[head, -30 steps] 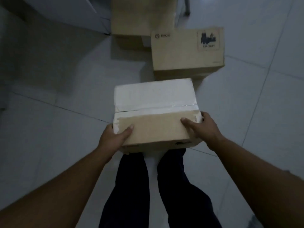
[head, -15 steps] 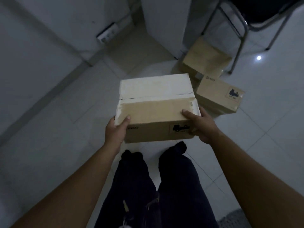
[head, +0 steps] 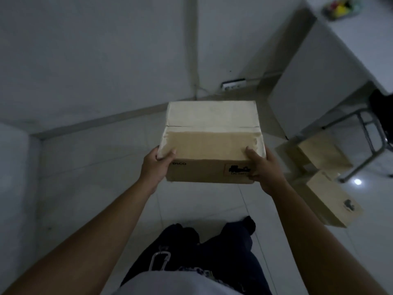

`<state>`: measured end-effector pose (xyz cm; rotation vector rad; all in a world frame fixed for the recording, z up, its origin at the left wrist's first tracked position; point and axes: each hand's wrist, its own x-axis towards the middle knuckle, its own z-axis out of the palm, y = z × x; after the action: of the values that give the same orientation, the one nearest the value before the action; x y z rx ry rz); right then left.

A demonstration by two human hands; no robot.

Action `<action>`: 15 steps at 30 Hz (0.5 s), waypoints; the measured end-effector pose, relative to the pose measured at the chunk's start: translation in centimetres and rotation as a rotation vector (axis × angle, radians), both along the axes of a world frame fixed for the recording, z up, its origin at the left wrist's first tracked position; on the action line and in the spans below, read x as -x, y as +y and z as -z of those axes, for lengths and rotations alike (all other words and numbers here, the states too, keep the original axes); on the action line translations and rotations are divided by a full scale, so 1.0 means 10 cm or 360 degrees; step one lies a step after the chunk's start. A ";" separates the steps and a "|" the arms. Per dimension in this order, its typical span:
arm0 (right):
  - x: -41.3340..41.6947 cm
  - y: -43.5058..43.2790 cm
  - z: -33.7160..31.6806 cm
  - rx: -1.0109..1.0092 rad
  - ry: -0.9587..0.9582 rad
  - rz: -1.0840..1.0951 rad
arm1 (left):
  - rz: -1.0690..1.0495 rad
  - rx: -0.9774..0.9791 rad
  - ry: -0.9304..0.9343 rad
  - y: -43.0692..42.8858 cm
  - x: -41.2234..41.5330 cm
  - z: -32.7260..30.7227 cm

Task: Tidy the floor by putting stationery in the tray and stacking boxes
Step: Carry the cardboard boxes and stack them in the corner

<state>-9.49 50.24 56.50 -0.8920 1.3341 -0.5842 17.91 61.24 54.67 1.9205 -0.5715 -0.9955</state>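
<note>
Head view: left hand (head: pixel 156 165) and right hand (head: pixel 262 167) each grip an end of a taped brown cardboard box (head: pixel 212 143), held above the pale tiled floor (head: pixel 95 177)

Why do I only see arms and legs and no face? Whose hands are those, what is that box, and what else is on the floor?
The camera sits on a person's head and looks forward and down, so you see what that person sees: their own two arms, and their legs in dark trousers below. There is no robot here, just bare hands.

The left hand and the right hand grip a brown cardboard box by its two sides and hold it up in the air above the pale tiled floor.

On the right, two more cardboard boxes lie on the floor: a nearer one and a farther one, next to a metal chair leg. A white desk stands behind them.

The person is tidying up and stacking boxes.
</note>
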 end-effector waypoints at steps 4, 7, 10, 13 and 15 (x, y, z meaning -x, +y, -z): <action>-0.97 0.00 -0.16 0.0024 -0.0053 -0.0233 | -0.0165 0.0057 -0.0023 0.37 -0.86 -0.21; -1.53 -0.06 -0.22 0.0053 -0.0038 -0.0352 | -0.0265 0.0055 -0.0007 0.55 -1.28 -0.25; -2.25 -0.15 -0.21 0.0062 -0.0052 -0.0536 | -0.0433 0.0068 -0.0018 0.73 -1.78 -0.27; -2.94 -0.28 -0.17 0.0078 -0.0024 -0.0699 | -0.0599 0.0075 -0.0042 0.85 -2.25 -0.26; -3.43 -0.38 -0.09 -0.0012 -0.0057 -0.0823 | -0.0718 0.0084 -0.0060 0.91 -2.58 -0.25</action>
<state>24.84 46.45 57.45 -1.1616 1.0146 -0.1905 43.72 70.37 57.16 1.9078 -0.1664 -0.6485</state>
